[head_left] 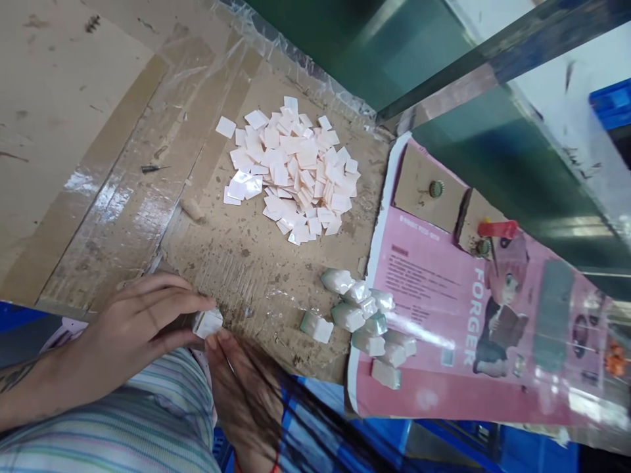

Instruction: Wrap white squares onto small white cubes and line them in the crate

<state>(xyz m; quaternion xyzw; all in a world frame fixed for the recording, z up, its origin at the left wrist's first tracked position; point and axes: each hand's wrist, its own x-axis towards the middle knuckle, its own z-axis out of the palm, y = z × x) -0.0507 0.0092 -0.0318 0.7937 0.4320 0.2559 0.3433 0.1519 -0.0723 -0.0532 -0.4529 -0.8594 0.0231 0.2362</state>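
At the near edge of the cardboard-covered table, my left hand [152,312] pinches a small white block [208,323] between thumb and fingers. My right hand [241,384] presses its fingertips against the block's lower right side, with dark hair strands partly covering that hand. Farther up lies a loose heap of thin, pale pink square pieces [300,164], some glossy. To the right of my hands sits a cluster of similar white blocks with greenish, shiny sides [349,316]. One such block [316,326] stands slightly apart on the left of that cluster.
A pink printed sheet [424,282] covers the table's right part, carrying cardboard pieces [428,187] and a red object [497,228]. A small dark pointed item [154,168] lies at left. Green panels [340,39] border the far side; blue crates [379,427] show below.
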